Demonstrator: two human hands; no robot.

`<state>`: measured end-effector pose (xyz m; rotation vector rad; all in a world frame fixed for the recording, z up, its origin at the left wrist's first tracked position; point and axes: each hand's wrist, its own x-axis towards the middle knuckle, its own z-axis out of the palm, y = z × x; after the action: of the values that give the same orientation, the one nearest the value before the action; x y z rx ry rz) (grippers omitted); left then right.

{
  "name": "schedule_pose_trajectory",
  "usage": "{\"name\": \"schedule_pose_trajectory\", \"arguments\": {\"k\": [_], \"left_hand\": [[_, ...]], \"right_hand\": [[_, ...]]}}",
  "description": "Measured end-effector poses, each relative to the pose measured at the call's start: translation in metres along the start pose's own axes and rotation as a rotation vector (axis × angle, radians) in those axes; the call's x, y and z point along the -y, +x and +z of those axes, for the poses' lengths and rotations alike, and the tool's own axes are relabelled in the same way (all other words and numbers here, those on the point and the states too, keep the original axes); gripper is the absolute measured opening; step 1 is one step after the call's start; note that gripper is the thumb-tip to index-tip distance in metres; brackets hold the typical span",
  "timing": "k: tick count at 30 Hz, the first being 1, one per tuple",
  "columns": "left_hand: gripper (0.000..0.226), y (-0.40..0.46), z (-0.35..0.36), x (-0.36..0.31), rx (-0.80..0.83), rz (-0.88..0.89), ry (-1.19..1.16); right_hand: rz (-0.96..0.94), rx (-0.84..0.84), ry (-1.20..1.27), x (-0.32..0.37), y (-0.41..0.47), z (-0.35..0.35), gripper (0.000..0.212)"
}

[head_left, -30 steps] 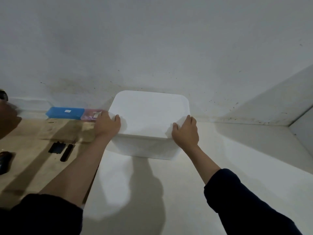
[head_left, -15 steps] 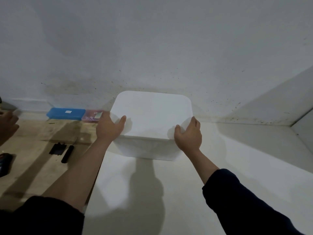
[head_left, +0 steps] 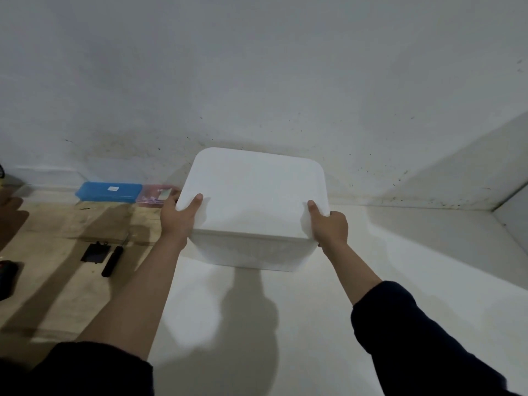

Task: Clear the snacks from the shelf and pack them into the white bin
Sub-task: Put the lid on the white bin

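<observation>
White bin [head_left: 254, 207] sits on the white countertop [head_left: 314, 324], back edge near the wall [head_left: 257, 81], lid on. Both hands grip it at the near top corners. Left hand [head_left: 177, 217]: thumb lies over the lid, fingers wrap down the left side and are mostly hidden. Right hand [head_left: 331, 227]: thumb on the lid edge, fingers curled around the right side. Cannot tell whether the base is lifted or resting on the counter.

Handling judgement: rigid smooth plastic with rounded corners, probably slick, so a two-sided clamp low on the walls beats pinching the lid rim. The lid may pop off if it takes the load. Contents not visible, so weight is unknown. The lid has to come off before packing.

No snacks or shelf in view.

Left of the counter is a lower wooden surface [head_left: 57, 252]. On it sit a blue plastic case [head_left: 110, 191] and a pink clear case [head_left: 154, 195] against the wall, the pink one just beside the left hand. Nearer are a small black flat item [head_left: 95, 252] and a black stick-shaped item [head_left: 112, 261]. A dark object [head_left: 7, 278] is cut off at the left edge. Wall is scuffed and speckled. Dark sleeves [head_left: 414, 338] on both arms.
</observation>
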<state>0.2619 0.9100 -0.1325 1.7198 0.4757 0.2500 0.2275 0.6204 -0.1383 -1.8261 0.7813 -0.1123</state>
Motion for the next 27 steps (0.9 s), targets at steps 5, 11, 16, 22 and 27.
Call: {"name": "schedule_pose_trajectory", "arguments": {"k": [5,11,16,22,27], "left_hand": [[0.060,0.003,0.002,-0.003,-0.015,-0.027,0.098],[0.069,-0.002,-0.003,-0.009,0.036,0.091,0.475],[0.066,0.006,-0.004,-0.011,0.153,0.407,1.104],[0.072,0.012,0.002,-0.005,0.167,0.359,1.088],[0.078,0.016,0.006,-0.004,0.156,0.327,1.055]], "right_hand": [[-0.048,-0.002,-0.022,-0.001,-0.002,0.001,0.057],[-0.169,0.007,-0.218,0.012,-0.015,-0.004,0.056],[-0.424,0.083,-0.543,0.017,-0.012,-0.005,0.070],[-0.514,0.176,-0.323,0.013,0.009,-0.011,0.065],[-0.533,0.186,-0.371,0.019,0.020,-0.010,0.066]]}}
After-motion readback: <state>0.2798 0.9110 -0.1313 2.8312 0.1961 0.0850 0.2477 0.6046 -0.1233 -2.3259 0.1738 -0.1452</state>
